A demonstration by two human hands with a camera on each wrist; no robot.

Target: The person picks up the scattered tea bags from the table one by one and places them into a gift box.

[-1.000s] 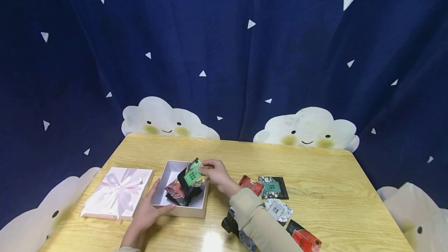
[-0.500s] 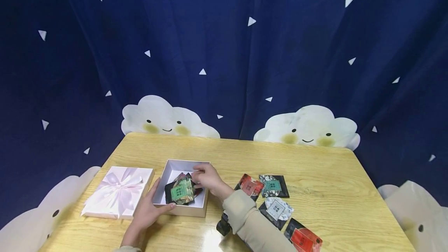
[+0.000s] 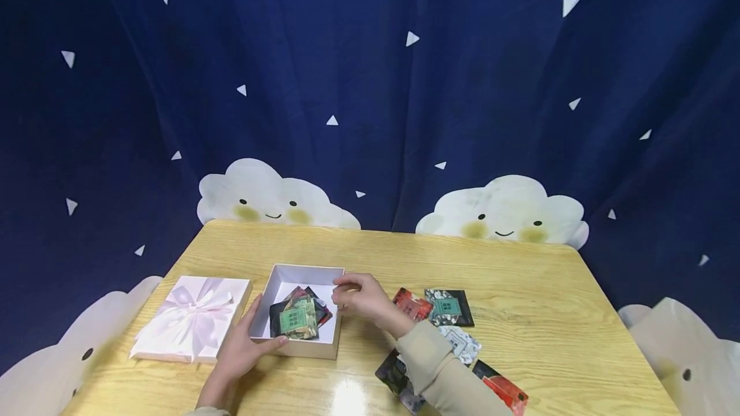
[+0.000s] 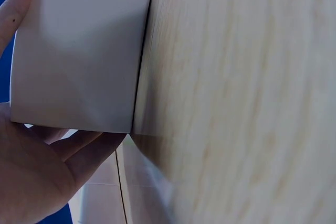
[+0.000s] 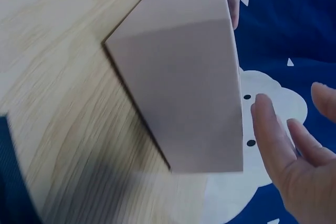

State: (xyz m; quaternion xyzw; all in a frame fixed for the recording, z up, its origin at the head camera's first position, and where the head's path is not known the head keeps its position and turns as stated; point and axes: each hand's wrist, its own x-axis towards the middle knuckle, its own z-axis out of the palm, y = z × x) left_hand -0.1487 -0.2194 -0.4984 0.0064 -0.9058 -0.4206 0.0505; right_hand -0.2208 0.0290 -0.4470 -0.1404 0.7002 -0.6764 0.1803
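Observation:
An open white gift box (image 3: pixel 308 348) stands on the table with several flat sachets inside. A sachet with a green label (image 3: pixel 297 320) lies on top of that pile, over black and red ones. My left hand (image 3: pixel 239 345) grips the box at its front left corner, thumb over the front rim and fingers along the left side; the left wrist view shows the same hand (image 4: pixel 37 177) against the box wall. Beside the box's right rim, my right hand (image 3: pixel 367 300) hovers with nothing in it. Its fingers look loosely spread in the right wrist view.
A white lid (image 3: pixel 191 320) with a pale ribbon bow lies left of the box. Right of it, partly behind my right forearm, are several sachets: red (image 3: pixel 412 305), teal-labelled (image 3: pixel 449 307), white (image 3: pixel 460 343), red-and-black (image 3: pixel 503 387), dark (image 3: pixel 396 374). A blue curtain (image 3: pixel 370 82) hangs behind.
My right hand carried the green-labelled sachet into the box, let go of it on the pile, and drew back right past the rim. My left hand stayed on the box.

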